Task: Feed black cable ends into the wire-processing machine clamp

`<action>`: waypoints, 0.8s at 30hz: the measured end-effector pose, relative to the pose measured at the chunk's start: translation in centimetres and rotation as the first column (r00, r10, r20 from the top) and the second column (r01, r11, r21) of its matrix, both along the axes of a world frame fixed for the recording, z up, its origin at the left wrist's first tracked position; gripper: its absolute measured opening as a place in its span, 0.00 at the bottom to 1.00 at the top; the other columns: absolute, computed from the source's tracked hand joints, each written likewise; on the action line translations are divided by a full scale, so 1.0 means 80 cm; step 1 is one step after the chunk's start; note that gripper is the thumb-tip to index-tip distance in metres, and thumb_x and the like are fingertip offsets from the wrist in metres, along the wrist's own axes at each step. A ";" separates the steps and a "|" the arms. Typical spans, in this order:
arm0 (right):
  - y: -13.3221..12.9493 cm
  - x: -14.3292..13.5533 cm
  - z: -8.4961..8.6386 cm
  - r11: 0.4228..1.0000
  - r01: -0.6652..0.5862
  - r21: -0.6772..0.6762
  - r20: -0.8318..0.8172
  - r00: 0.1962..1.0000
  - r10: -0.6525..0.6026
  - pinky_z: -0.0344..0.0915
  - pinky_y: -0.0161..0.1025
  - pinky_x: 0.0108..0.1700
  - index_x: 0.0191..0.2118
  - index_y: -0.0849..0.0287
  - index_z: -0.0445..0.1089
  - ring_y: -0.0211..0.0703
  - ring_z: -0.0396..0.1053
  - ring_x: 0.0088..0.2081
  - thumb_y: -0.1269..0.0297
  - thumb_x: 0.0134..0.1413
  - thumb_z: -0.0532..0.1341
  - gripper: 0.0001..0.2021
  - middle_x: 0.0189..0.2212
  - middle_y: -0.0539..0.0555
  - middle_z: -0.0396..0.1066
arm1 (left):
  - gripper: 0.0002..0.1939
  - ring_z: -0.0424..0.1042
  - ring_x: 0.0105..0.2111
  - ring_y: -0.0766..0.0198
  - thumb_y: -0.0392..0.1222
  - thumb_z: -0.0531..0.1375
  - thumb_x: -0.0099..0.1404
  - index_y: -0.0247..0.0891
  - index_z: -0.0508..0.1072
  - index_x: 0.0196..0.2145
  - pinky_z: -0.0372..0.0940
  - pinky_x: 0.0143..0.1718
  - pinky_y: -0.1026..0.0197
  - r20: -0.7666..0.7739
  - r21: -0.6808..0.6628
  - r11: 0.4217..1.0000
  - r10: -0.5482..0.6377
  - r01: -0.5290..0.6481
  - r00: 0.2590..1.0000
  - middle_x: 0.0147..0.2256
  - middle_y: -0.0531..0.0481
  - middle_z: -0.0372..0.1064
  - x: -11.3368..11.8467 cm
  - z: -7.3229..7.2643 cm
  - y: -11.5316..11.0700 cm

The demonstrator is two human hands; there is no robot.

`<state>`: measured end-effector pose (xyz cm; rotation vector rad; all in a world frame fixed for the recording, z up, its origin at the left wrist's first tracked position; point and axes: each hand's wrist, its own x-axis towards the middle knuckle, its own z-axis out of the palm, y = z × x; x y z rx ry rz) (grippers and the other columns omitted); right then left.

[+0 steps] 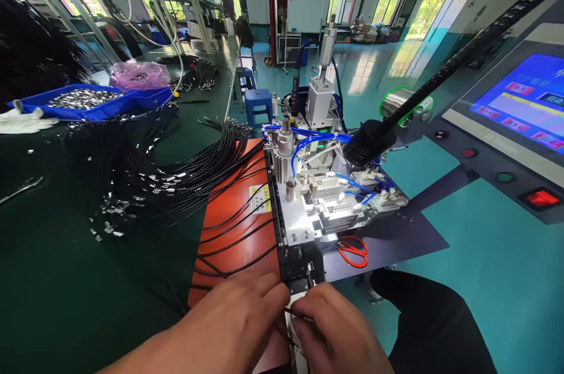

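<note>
Low in the view, my left hand [240,315] and my right hand [337,324] are close together at the near end of the machine [326,204]. A thin black cable [296,313] runs between their fingertips, and both hands are closed on it. Its end by my right fingers is hidden. Beyond my left hand, several black cables [238,239] lie across the orange panel [253,250], spaced apart, with their ends in the black strip [278,215] along the machine's edge.
A large bundle of black cables [224,145] with metal ends spreads over the dark green table [145,286]. Blue trays [39,105] of small metal parts stand behind. Red-handled scissors [353,252] lie beside the machine. To the right are a solder spool [399,105] and a control screen [529,104].
</note>
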<state>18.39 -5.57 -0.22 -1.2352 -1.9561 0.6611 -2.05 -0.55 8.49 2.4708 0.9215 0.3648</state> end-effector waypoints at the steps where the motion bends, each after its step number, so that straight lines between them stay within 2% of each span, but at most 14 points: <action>1: 0.002 0.006 0.004 0.998 0.004 -0.069 -0.031 1.000 -0.006 0.67 0.34 0.35 0.41 0.55 0.72 0.39 0.71 0.34 0.73 0.63 0.57 0.08 0.33 0.50 0.71 | 0.12 0.75 0.37 0.57 0.37 0.54 0.68 0.42 0.74 0.45 0.69 0.42 0.59 0.013 -0.019 1.000 0.004 -0.004 1.000 0.37 0.48 0.75 0.003 0.000 0.001; 4: 0.007 0.023 0.012 0.975 0.022 -0.221 -0.085 0.995 -0.042 0.69 0.32 0.38 0.43 0.53 0.73 0.38 0.73 0.37 0.70 0.64 0.57 0.08 0.36 0.50 0.73 | 0.11 0.75 0.35 0.59 0.31 0.55 0.66 0.40 0.74 0.42 0.70 0.39 0.60 0.014 -0.104 0.995 0.008 -0.006 1.000 0.36 0.49 0.74 0.015 -0.008 0.005; 6: 0.011 0.031 0.015 0.957 0.055 -0.285 -0.120 0.988 -0.092 0.70 0.32 0.39 0.43 0.52 0.74 0.38 0.74 0.38 0.66 0.66 0.57 0.08 0.37 0.50 0.74 | 0.14 0.75 0.39 0.58 0.30 0.59 0.63 0.40 0.73 0.46 0.71 0.43 0.59 0.005 -0.189 0.982 0.018 -0.017 1.000 0.41 0.49 0.74 0.020 -0.015 0.008; 10: 0.012 0.035 0.012 0.911 0.132 -0.390 -0.181 0.959 -0.216 0.72 0.31 0.39 0.41 0.52 0.75 0.40 0.76 0.39 0.60 0.64 0.59 0.07 0.38 0.50 0.76 | 0.40 0.67 0.57 0.54 0.29 0.67 0.56 0.48 0.60 0.63 0.67 0.56 0.57 -0.038 -0.300 0.954 -0.027 0.014 0.999 0.58 0.47 0.64 0.015 -0.016 0.012; 12: 0.010 0.033 0.008 0.889 0.172 -0.424 -0.190 0.943 -0.273 0.73 0.32 0.38 0.41 0.52 0.76 0.41 0.76 0.37 0.59 0.62 0.61 0.08 0.36 0.50 0.77 | 0.44 0.67 0.57 0.54 0.25 0.63 0.54 0.50 0.57 0.65 0.67 0.56 0.57 -0.094 -0.284 0.958 -0.070 0.040 0.993 0.61 0.47 0.62 0.011 -0.011 0.013; 15: 0.007 0.032 0.003 0.871 0.213 -0.443 -0.222 0.915 -0.337 0.74 0.33 0.37 0.44 0.54 0.75 0.42 0.77 0.35 0.60 0.60 0.63 0.09 0.35 0.51 0.78 | 0.41 0.73 0.49 0.57 0.22 0.57 0.53 0.50 0.61 0.62 0.70 0.50 0.59 -0.149 -0.214 0.976 -0.083 0.050 0.985 0.57 0.49 0.66 0.012 -0.003 0.012; 18: 0.005 0.033 0.001 0.873 0.204 -0.442 -0.264 0.901 -0.344 0.75 0.33 0.37 0.45 0.54 0.75 0.43 0.78 0.36 0.61 0.60 0.63 0.09 0.35 0.52 0.79 | 0.34 0.75 0.42 0.58 0.25 0.57 0.55 0.45 0.65 0.59 0.71 0.45 0.60 -0.135 -0.106 0.993 -0.060 0.046 0.989 0.50 0.48 0.71 0.016 -0.001 0.012; 21: 0.006 0.034 0.002 0.875 0.170 -0.453 -0.309 0.891 -0.333 0.76 0.33 0.38 0.47 0.54 0.74 0.42 0.78 0.36 0.62 0.60 0.63 0.10 0.36 0.52 0.79 | 0.25 0.75 0.35 0.59 0.30 0.56 0.59 0.42 0.68 0.54 0.71 0.37 0.62 -0.047 -0.060 0.996 -0.064 0.061 0.997 0.43 0.48 0.75 0.016 -0.011 0.015; 24: 0.006 0.032 0.004 0.874 0.128 -0.468 -0.326 0.895 -0.305 0.75 0.33 0.38 0.48 0.54 0.72 0.41 0.77 0.35 0.64 0.59 0.63 0.12 0.36 0.52 0.78 | 0.19 0.75 0.37 0.60 0.33 0.52 0.66 0.43 0.67 0.53 0.70 0.35 0.64 0.096 -0.062 0.998 -0.004 0.010 0.995 0.42 0.48 0.75 0.018 -0.030 0.017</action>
